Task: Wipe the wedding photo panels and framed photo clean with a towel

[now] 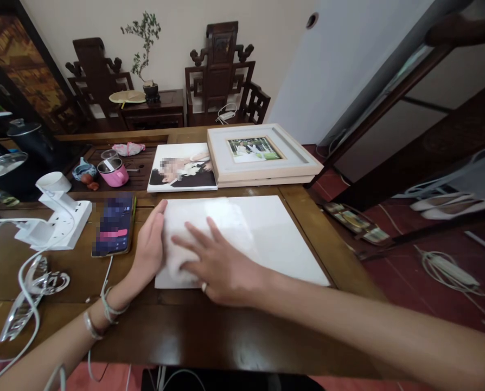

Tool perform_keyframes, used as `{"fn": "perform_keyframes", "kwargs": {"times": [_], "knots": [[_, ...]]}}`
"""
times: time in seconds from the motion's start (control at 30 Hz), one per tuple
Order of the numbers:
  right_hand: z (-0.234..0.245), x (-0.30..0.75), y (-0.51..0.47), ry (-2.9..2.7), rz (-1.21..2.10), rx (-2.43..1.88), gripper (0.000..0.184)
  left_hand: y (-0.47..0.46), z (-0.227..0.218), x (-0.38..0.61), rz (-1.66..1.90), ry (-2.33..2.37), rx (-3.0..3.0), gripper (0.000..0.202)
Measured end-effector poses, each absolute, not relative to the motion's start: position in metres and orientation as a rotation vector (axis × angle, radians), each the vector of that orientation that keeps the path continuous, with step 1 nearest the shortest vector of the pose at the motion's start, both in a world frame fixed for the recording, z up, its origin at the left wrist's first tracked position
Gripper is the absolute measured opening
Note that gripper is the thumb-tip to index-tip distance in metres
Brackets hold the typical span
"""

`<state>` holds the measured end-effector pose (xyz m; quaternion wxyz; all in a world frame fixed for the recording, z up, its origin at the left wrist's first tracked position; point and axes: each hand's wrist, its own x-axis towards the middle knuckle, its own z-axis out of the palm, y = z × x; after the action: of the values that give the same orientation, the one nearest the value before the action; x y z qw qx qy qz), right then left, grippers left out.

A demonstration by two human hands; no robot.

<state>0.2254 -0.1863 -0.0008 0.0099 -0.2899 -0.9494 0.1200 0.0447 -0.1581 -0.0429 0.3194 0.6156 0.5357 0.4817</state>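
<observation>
Mid-frame, flat left hand (151,239) braces the white board (285,244), probably so it won't skid, while splayed right hand (222,266) presses white sheet (231,222).

The right hand (222,266) presses what seems cloth (176,263) on white panel (285,236).

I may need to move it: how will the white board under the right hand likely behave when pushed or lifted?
The white board is probably stiff, as its edges run straight and it lies flat. Being broad and low, it would likely slide rather than tip. The left hand at its left edge might check a slide that way.
</observation>
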Motion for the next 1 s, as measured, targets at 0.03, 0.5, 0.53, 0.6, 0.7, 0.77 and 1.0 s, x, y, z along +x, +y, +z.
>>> {"fn": "perform_keyframes", "kwargs": {"times": [0.03, 0.5, 0.53, 0.6, 0.7, 0.77, 1.0], "knots": [[0.001, 0.226, -0.197, -2.986, 0.426, -0.798, 0.040, -0.158, -0.043, 0.045, 1.281, 1.398, 1.584, 0.048], [0.016, 0.275, -0.151, -2.732, 0.524, -1.110, 0.027, -0.166, -0.050, 0.052, 0.774, 1.401, 2.171, 0.042], [0.017, 0.268, -0.141, -2.679, 0.561, -1.138, 0.025, -0.166, -0.050, 0.051, 0.752, 1.397, 2.206, 0.041], [0.022, 0.249, -0.124, -2.606, 0.631, -1.168, 0.022, -0.166, -0.049, 0.051, 0.730, 1.393, 2.275, 0.041], [0.031, 0.218, -0.105, -2.611, 0.681, -1.101, 0.020, -0.165, -0.048, 0.050, 0.757, 1.354, 2.364, 0.039], [0.035, 0.203, -0.098, -2.629, 0.694, -1.066, 0.020, -0.165, -0.048, 0.050, 0.775, 1.308, 2.390, 0.038], [0.025, 0.254, -0.102, -2.578, 0.493, -1.254, 0.035, -0.167, -0.056, 0.047, 0.743, 1.372, 2.394, 0.038]]}}
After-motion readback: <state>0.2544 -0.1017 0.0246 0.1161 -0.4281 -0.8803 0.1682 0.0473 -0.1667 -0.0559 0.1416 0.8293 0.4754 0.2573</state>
